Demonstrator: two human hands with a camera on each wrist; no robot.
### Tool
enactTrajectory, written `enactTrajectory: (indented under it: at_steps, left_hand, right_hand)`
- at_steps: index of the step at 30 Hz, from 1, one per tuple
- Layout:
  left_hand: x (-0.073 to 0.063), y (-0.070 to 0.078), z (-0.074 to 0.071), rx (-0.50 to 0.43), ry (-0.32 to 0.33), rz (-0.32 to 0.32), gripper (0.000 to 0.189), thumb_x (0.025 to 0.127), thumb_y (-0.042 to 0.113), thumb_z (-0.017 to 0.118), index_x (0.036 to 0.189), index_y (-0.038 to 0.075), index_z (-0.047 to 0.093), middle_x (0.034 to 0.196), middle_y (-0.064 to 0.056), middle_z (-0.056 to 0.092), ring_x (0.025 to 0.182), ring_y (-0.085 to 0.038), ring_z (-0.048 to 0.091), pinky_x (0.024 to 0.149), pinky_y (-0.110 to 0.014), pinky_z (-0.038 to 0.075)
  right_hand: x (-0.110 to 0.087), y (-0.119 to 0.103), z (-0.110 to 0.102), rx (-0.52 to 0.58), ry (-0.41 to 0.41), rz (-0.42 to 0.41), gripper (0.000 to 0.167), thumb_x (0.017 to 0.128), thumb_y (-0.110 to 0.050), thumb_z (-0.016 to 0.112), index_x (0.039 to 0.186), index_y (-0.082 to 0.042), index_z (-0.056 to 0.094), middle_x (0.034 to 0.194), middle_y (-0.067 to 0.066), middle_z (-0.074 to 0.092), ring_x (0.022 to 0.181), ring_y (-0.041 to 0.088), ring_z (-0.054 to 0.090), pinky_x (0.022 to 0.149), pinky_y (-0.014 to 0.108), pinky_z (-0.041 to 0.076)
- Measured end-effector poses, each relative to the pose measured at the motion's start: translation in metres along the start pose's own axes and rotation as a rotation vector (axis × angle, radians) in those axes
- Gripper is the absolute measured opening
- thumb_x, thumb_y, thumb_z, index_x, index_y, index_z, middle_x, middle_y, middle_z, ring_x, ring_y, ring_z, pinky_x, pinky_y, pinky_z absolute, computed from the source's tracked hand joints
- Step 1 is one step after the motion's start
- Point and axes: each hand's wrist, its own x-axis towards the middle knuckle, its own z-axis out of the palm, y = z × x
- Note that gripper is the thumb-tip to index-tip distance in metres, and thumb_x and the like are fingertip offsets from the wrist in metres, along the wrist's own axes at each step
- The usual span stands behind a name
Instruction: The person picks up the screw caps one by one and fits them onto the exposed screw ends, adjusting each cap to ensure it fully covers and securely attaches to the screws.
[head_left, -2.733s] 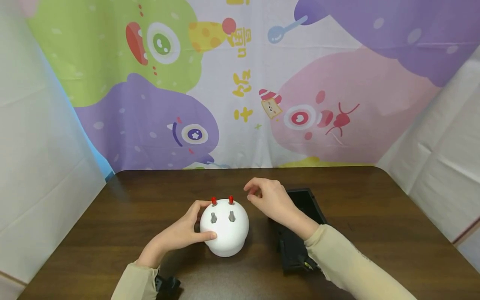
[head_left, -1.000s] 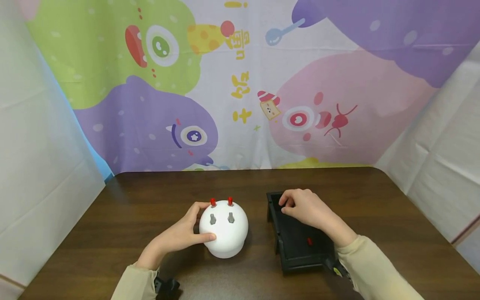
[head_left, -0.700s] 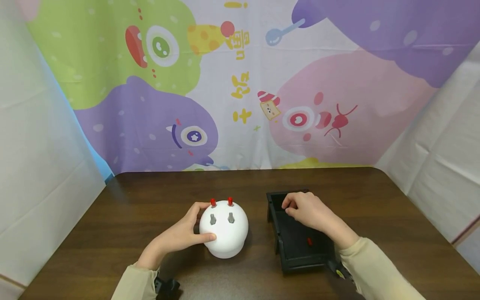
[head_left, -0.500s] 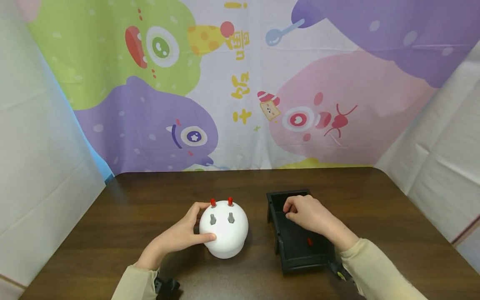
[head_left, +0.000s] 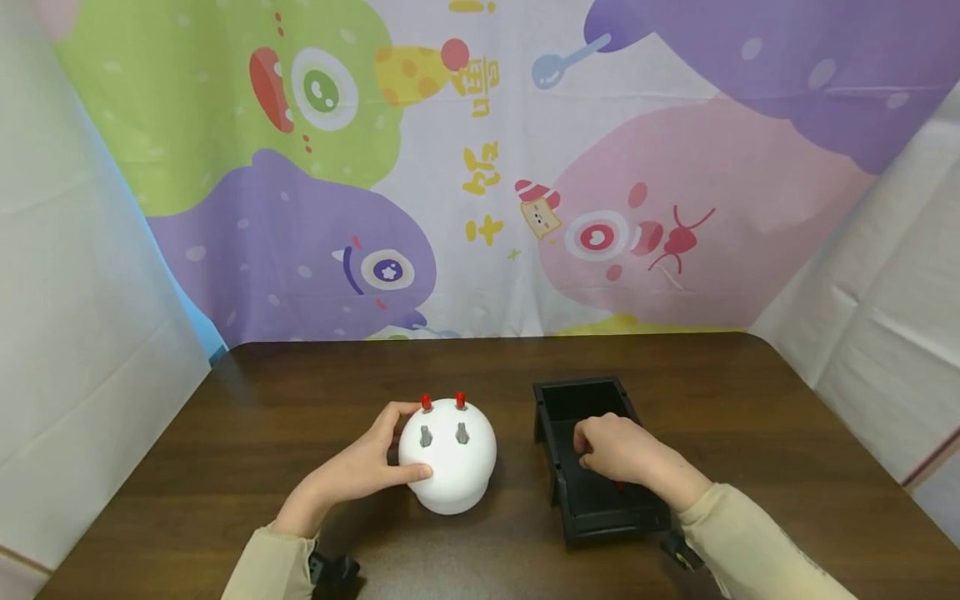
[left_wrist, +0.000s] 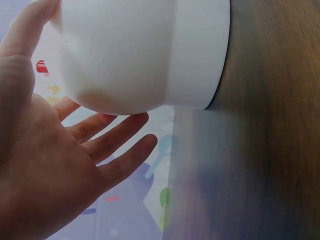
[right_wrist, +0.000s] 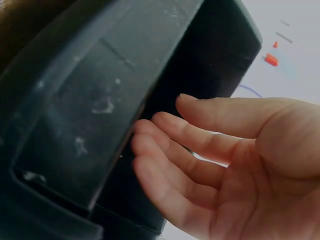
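A white rounded dome point(head_left: 453, 475) on a narrower base stands on the table, with two red-tipped pegs point(head_left: 461, 401) and two grey pegs point(head_left: 426, 436) on its upper side. My left hand point(head_left: 356, 467) holds its left side, thumb in front and fingers round the back; the left wrist view shows fingertips against the white shell point(left_wrist: 125, 55). My right hand point(head_left: 626, 454) reaches into a black tray point(head_left: 607, 528), fingers bent. In the right wrist view the thumb stands apart from the fingers, with nothing visible between them. A small red piece point(head_left: 619, 486) in the tray is mostly hidden below this hand.
The tray stands on legs to the right of the dome on the brown wooden table point(head_left: 315, 392). A printed curtain point(head_left: 480, 283) hangs behind the table's far edge, with white cloth at both sides. A black wrist device point(head_left: 333, 575) sits at the left sleeve.
My right hand has gone from beside the dome to above the tray, then nearer and lower into it, now mostly covering the red piece. My left hand and the dome stay put.
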Motion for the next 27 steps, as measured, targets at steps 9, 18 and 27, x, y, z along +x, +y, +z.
enactTrajectory:
  at_steps: [9, 18, 27]
  left_hand:
    - [0.0, -0.002, 0.0, 0.001, 0.002, -0.012, 0.075, 0.077, 0.036, 0.072, 0.131, 0.018, 0.025, 0.132, -0.01, 0.03, 0.111, -0.023, 0.045, 0.087, -0.038, 0.043]
    - [0.0, -0.001, 0.0, 0.002, 0.001, -0.005, 0.073, 0.078, 0.031, 0.072, 0.131, 0.015, 0.025, 0.132, -0.012, 0.03, 0.111, -0.024, 0.044, 0.086, -0.041, 0.041]
    - [-0.001, -0.001, 0.001, 0.013, 0.016, -0.013, 0.074, 0.076, 0.037, 0.073, 0.13, 0.019, 0.026, 0.13, -0.008, 0.033, 0.109, -0.022, 0.045, 0.086, -0.041, 0.041]
  right_hand:
    - [-0.002, 0.002, 0.005, -0.07, -0.013, -0.024, 0.017, 0.073, -0.009, 0.074, 0.075, -0.007, 0.057, 0.07, 0.001, 0.054, 0.061, 0.016, 0.048, 0.058, 0.034, 0.042]
    - [-0.003, 0.002, 0.016, -0.107, -0.049, 0.021, 0.019, 0.071, -0.012, 0.075, 0.068, -0.009, 0.057, 0.066, 0.002, 0.055, 0.061, 0.018, 0.052, 0.058, 0.037, 0.044]
    - [-0.004, 0.0, 0.022, -0.122, -0.093, 0.053, 0.02, 0.073, -0.016, 0.074, 0.065, -0.007, 0.058, 0.062, 0.003, 0.055, 0.058, 0.018, 0.051, 0.056, 0.038, 0.044]
